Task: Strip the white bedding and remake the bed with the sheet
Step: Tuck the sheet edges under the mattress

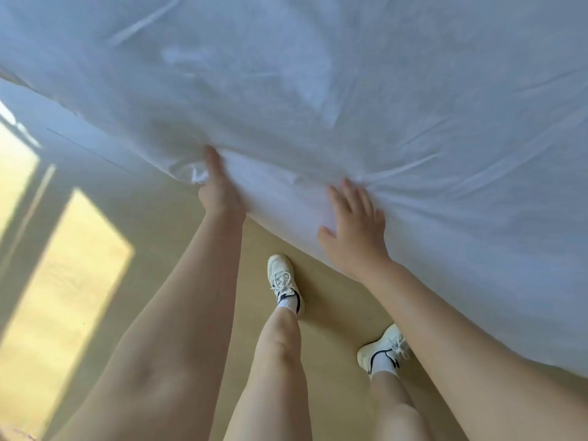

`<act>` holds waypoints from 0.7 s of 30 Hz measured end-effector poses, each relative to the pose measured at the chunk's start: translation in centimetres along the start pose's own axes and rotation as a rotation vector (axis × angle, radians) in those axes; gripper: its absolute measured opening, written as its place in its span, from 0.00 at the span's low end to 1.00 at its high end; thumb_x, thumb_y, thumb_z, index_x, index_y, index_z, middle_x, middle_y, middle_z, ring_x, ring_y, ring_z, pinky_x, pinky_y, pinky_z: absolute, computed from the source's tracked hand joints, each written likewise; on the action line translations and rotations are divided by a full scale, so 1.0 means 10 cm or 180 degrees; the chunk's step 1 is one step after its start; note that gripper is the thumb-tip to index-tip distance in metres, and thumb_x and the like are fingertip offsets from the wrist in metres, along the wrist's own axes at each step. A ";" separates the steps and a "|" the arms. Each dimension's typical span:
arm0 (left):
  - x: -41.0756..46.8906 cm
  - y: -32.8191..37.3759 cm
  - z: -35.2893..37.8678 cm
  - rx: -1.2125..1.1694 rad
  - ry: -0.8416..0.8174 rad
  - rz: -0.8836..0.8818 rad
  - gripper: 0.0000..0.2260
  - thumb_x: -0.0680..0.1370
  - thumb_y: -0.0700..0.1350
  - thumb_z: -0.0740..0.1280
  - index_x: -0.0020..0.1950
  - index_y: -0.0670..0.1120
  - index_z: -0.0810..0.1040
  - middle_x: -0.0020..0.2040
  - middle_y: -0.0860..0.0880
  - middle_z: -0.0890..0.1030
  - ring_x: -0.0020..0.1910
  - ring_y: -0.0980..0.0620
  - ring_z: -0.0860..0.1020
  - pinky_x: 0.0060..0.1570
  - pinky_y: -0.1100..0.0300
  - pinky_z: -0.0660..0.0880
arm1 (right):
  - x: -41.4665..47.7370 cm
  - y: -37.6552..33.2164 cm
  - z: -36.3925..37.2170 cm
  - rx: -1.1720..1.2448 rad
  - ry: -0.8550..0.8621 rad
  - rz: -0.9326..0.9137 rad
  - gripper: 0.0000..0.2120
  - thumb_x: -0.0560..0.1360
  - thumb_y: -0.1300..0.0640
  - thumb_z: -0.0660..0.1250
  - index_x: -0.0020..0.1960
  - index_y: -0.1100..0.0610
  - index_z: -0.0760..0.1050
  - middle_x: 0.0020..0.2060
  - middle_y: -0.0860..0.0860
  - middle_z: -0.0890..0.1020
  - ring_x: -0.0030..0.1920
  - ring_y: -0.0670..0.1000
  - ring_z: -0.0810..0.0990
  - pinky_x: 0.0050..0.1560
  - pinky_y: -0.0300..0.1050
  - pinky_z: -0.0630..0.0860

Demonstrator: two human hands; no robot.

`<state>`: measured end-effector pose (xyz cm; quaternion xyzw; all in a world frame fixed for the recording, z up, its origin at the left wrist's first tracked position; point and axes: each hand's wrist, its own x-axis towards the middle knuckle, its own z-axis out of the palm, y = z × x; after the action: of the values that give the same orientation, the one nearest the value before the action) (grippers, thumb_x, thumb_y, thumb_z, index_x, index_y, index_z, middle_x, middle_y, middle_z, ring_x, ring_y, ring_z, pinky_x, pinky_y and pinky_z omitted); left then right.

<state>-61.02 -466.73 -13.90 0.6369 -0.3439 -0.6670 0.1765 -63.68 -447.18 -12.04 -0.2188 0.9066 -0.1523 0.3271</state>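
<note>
Pale beige floor (334, 313) with sunlit patches (73, 265) at left. The white sheet (318, 90) fills the upper frame and drapes over the near edge. The left hand (218, 189) grasps a bunched fold of the sheet at that edge. The right hand (353, 230) lies flat on the draped side, fingers straight and spread. The left fingertips are buried in cloth, the bed beneath is hidden, and the fabric detail is blurred.

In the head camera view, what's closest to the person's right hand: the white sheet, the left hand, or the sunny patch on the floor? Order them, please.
1. White sheet: the right hand lies flat on it, at the bed's edge.
2. Left hand: off to the left, holding bunched sheet.
3. Sunny patch: far left, down on the floor.
</note>
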 end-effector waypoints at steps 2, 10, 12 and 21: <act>0.11 0.17 -0.31 -0.0250 -0.0560 0.0193 0.16 0.71 0.63 0.69 0.49 0.53 0.81 0.48 0.54 0.85 0.49 0.54 0.83 0.48 0.55 0.79 | 0.18 -0.37 -0.01 0.0036 0.0212 -0.0287 0.33 0.73 0.47 0.56 0.77 0.49 0.54 0.77 0.49 0.52 0.76 0.52 0.49 0.70 0.59 0.49; 0.49 0.13 -0.96 0.0301 -0.0888 -0.0844 0.15 0.75 0.52 0.67 0.60 0.50 0.76 0.56 0.50 0.81 0.50 0.52 0.79 0.42 0.59 0.74 | 0.47 -0.87 0.17 -0.0861 -0.0787 0.0038 0.32 0.77 0.52 0.59 0.77 0.51 0.50 0.77 0.50 0.45 0.76 0.53 0.45 0.73 0.52 0.49; 0.70 0.38 -0.89 -0.0411 -0.1069 -0.0727 0.14 0.75 0.50 0.65 0.60 0.51 0.77 0.56 0.51 0.82 0.57 0.50 0.78 0.51 0.55 0.75 | 0.62 -1.09 0.10 -0.0575 -0.0603 -0.0183 0.30 0.77 0.54 0.60 0.76 0.54 0.53 0.77 0.52 0.51 0.75 0.53 0.50 0.71 0.48 0.51; 1.48 1.97 -0.78 -0.0791 -0.0951 -0.0154 0.32 0.79 0.66 0.45 0.68 0.46 0.73 0.62 0.46 0.79 0.61 0.46 0.77 0.62 0.47 0.73 | 1.45 -2.67 -0.21 0.0188 -0.0245 -0.1408 0.29 0.77 0.54 0.63 0.75 0.57 0.58 0.73 0.53 0.60 0.71 0.53 0.57 0.70 0.46 0.55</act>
<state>-59.30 -492.35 -10.83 0.5122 -0.2659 -0.7955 0.1846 -67.12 -477.00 -6.92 -0.4082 0.8186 -0.2384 0.3263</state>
